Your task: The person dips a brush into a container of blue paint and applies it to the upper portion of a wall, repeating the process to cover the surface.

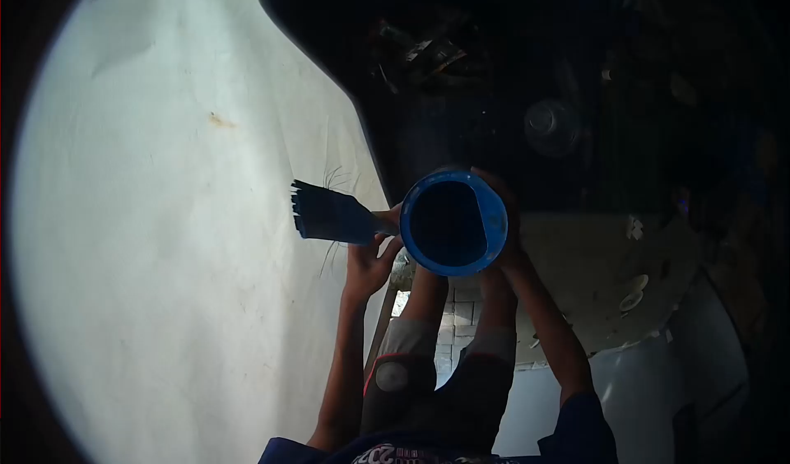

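Observation:
A wide paintbrush (333, 215) with a blue, ragged-ended head points left, a few loose bristles sticking out from its sides. My left hand (374, 262) is closed around its handle, close beside a round blue bucket (496, 221). The bucket is seen from above, with dark blue inside and smears on its rim. My right hand (508, 209) grips the bucket's right side, its fingers partly in shadow and partly hidden behind the wall.
A large pale wall or sheet (189, 217) fills the left side. Ahead lies a dark surface (444, 135) with a clear round container (550, 125) and some litter (432, 57). Below are paving blocks (457, 320). Scraps (634, 293) lie on the brownish ground at right.

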`<state>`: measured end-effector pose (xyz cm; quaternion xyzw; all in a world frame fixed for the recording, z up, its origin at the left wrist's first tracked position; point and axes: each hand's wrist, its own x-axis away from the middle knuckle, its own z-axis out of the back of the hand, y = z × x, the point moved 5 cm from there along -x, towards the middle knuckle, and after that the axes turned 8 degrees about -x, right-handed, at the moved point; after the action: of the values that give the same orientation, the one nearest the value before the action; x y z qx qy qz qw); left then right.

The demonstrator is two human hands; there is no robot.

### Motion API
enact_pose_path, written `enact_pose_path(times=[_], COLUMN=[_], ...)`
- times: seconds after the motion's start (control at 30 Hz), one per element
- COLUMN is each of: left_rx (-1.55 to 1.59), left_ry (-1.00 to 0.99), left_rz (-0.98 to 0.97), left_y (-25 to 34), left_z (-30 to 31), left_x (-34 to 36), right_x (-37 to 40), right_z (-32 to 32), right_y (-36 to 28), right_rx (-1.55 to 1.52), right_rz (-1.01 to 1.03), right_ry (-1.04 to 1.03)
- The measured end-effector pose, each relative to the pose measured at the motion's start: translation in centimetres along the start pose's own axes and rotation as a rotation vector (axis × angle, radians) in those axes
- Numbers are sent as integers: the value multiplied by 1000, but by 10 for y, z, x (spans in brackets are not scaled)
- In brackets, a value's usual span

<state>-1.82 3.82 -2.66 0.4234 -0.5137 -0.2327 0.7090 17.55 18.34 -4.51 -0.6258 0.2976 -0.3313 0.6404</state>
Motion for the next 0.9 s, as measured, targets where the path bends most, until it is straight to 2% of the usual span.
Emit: enact_pose_path(times=[0.07, 0.1, 0.2, 0.23, 0.33, 0.4, 0.43, 0.47, 0.53, 0.67, 0.77, 0.83, 0.87, 0.9], left_rx=[12, -66, -146, -153, -96, -333, -278, -167, -51, -256, -394, -489, -318, -349], left_ry=[-81, -56, -242, -274, -358, -411, -475, -529, -638, -717, -978, -1125, -1221, -1301], left_rz=[-88, -112, -199, -232, -323, -406, -527, -559, -603, -697, -859, -665, -820, -846], left_y=[21, 81, 145, 161, 209, 230, 168, 131, 106, 190, 224, 235, 236, 235], left_z=[5, 12, 3, -4, -17, -28, -17, -15, -21, -46, -82, -113, -127, -146], left_x=[4, 26, 52, 55, 83, 95, 69, 43, 0, 13, 53, 84, 94, 111], right_x=[6, 7, 26, 27, 51, 71, 82, 86, 93, 130, 197, 247, 274, 303], right_z=[-1, 0, 18, 28, 49, 63, 39, 26, 15, 32, 23, 13, 7, 2], right_y=[-23, -47, -99, -122, -180, -197, -172, -156, -145, -183, -212, -227, -235, -237], right_rx=[-97, -152, -250, -95, 109, 158, 237, 293, 360, 355, 376, 398, 418, 421], right_rz=[-8, 5, -106, -11, 113, 163, 206, 232, 267, 237, 239, 252, 259, 259], right_ry=[41, 60, 119, 125, 215, 309, 368, 424, 539, 772, 991, 1169, 1254, 1340])
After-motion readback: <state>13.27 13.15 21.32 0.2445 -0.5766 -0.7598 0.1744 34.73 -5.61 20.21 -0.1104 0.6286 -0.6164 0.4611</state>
